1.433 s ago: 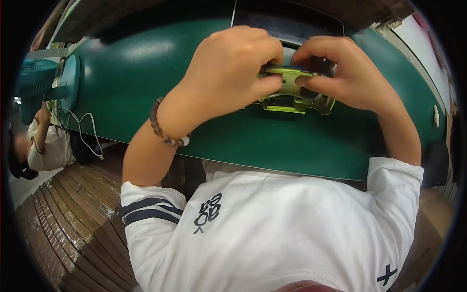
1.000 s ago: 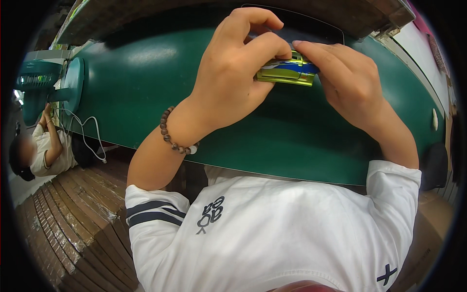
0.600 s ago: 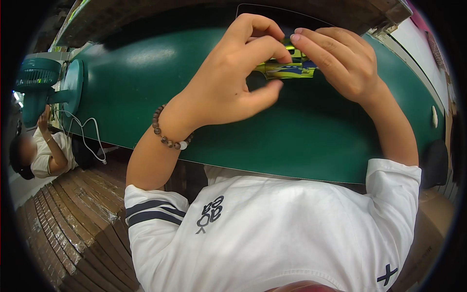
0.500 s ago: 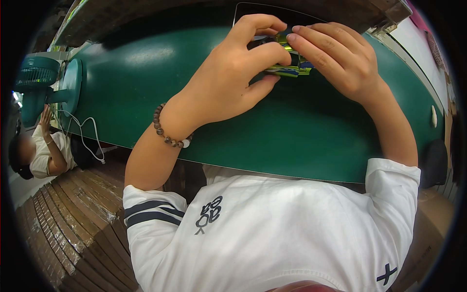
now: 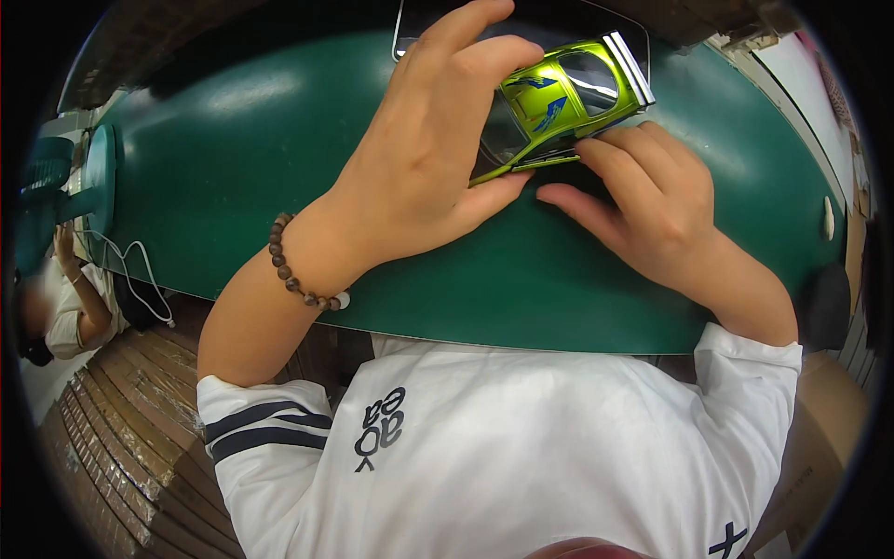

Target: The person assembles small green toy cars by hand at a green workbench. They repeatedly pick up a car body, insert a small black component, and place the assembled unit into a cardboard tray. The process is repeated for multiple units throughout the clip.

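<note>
A shiny lime-green toy car (image 5: 570, 91) with blue markings and a silver rear wing is held up over the green table, its roof side showing. My left hand (image 5: 433, 130) grips the car's left end, thumb along the near edge and fingers over the far side; that end is partly hidden by the hand. At the car's near right side is my right hand (image 5: 652, 191). Its fingers are bent with their tips against or just beside the car's edge, and its thumb stands apart with nothing between.
A dark, light-rimmed panel or tray (image 5: 610, 14) lies beyond the car on the green table (image 5: 521, 279). Far left are a green fan (image 5: 102, 182), a white cable (image 5: 149, 279) and another person (image 5: 74, 298). A small white object (image 5: 828, 218) lies at the right edge.
The toy car has been turned so its roof and rear wing show. My right hand has drawn back toward me from over the car; my left hand keeps hold.
</note>
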`<state>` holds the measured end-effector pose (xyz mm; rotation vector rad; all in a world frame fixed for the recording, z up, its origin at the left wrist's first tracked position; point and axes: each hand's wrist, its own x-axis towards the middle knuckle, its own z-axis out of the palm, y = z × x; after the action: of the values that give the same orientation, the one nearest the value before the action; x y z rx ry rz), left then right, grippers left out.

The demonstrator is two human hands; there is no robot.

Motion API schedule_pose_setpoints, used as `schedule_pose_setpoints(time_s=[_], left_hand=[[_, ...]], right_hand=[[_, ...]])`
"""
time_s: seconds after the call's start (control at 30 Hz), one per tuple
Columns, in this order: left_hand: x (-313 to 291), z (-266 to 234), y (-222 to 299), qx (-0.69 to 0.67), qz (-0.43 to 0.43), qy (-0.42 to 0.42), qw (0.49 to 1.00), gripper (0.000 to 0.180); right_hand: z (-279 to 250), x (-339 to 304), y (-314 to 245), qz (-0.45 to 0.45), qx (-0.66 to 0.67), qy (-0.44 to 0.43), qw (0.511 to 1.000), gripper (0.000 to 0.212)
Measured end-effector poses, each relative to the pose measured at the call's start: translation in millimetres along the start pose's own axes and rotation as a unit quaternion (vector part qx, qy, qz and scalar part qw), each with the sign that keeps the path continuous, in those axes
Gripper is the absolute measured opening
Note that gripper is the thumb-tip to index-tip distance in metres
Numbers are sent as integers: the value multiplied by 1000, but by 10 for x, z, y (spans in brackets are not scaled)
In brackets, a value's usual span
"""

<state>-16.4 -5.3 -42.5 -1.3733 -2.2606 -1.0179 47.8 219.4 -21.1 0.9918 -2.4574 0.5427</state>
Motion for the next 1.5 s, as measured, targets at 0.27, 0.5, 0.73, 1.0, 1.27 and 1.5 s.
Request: schedule_pose_setpoints(time_s=[0.27,0.5,0.73,1.0,1.27,1.5], left_hand=[[97,-19,251,-34,-71,-23,997,73],[104,-9,296,-12,-87,-24,996,70],[57,73,329,31,-104,12,994,69],[17,86,383,96,-99,27,990,66],[93,-155,295,97,-97,-77,988,68],[56,-61,355,142,-129,-75,979,65]], right_hand=[[86,42,64,-38,32,93,994,31],[125,73,91,-52,43,53,996,30],[143,72,35,-44,14,41,998,30],[147,24,-21,6,11,39,999,28],[10,-17,39,43,17,5,999,24],[39,-4,47,-4,-118,2,993,25]])
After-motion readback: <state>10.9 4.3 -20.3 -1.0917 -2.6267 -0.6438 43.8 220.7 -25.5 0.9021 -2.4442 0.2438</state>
